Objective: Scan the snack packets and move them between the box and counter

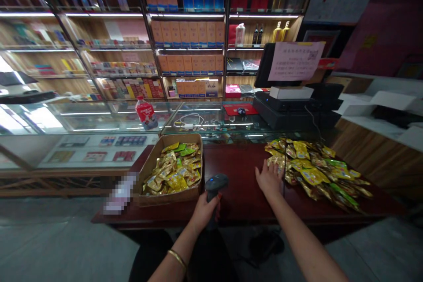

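Observation:
My left hand (205,209) is wrapped round the grip of a dark barcode scanner (216,181), held upright at the front edge of the dark red table (236,172). My right hand (269,179) reaches to the left side of a loose pile of snack packets (312,169), its fingers stretched out over the nearest gold packets. Whether a packet is under the fingertips I cannot make out. Left of the scanner, a cardboard box (172,200) holds many gold, yellow and green packets (176,169).
Behind the table runs a glass counter (211,116) bearing a red-labelled bottle (145,112), a white cable (190,121), a mouse (242,111) and a monitor with a paper sheet (295,61). Lit shelves of boxes (188,33) line the wall. A blurred-out item (120,194) lies at the table's left edge.

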A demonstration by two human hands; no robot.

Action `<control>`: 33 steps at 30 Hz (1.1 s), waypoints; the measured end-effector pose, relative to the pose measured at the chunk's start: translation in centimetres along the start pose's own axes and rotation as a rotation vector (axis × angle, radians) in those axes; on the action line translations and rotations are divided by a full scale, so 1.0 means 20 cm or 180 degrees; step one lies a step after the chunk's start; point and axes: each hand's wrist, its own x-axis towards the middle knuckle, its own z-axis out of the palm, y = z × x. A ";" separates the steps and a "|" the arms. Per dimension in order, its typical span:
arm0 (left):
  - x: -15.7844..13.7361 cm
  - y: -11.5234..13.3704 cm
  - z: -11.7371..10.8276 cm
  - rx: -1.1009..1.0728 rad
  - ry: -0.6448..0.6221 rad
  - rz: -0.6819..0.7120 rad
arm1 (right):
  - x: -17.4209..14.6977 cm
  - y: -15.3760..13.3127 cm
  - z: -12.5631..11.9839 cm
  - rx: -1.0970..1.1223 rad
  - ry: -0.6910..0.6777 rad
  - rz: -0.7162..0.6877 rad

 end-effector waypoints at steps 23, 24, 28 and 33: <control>0.00 -0.01 0.00 0.0047 -0.0039 0.0165 | 0.01 0.06 0.02 0.1169 0.0420 -0.0119; 0.00 -0.01 0.00 0.0086 -0.0072 0.0160 | 0.01 0.07 0.03 0.1243 0.0451 -0.0107; -0.01 -0.02 0.00 0.0309 -0.0328 0.0096 | 0.02 0.09 0.07 0.1481 0.0518 -0.0222; -0.02 -0.03 -0.01 0.0678 -0.0595 0.0063 | 0.02 0.06 0.09 0.1777 0.0435 -0.0525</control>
